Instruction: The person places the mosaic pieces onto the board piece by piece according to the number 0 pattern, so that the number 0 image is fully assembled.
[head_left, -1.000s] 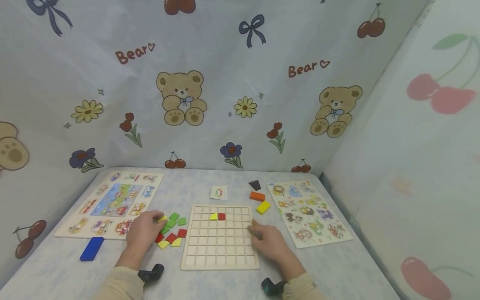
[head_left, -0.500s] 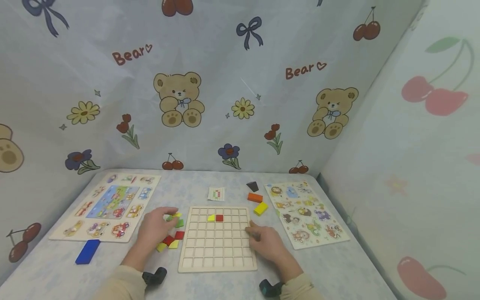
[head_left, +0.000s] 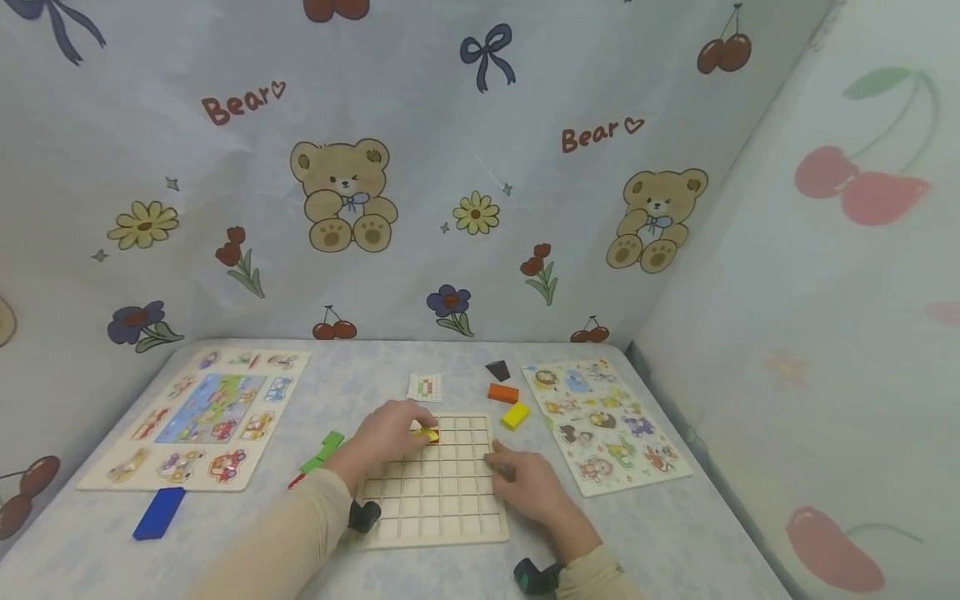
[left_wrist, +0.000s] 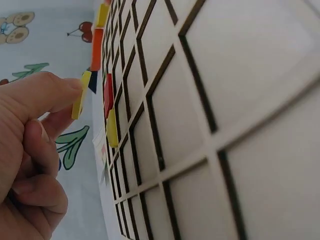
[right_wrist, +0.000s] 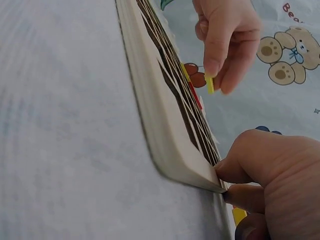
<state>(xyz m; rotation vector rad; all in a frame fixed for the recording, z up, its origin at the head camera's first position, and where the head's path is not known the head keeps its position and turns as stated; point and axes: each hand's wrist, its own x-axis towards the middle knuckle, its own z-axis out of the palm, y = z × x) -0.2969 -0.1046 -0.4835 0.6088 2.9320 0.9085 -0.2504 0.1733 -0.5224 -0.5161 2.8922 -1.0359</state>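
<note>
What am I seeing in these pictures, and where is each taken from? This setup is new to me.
No machine here: a person works with two bare hands. The widest picture comes from a camera on the head; the two close ones come from a camera on each wrist. The left hand pinches a yellow tile above the grid board, where another yellow tile and a red tile lie. The right hand grips the board's right edge. Also on the table lie some green tiles, a blue block, a small card, a yellow block, an orange block, a dark block and two picture boards.
</note>
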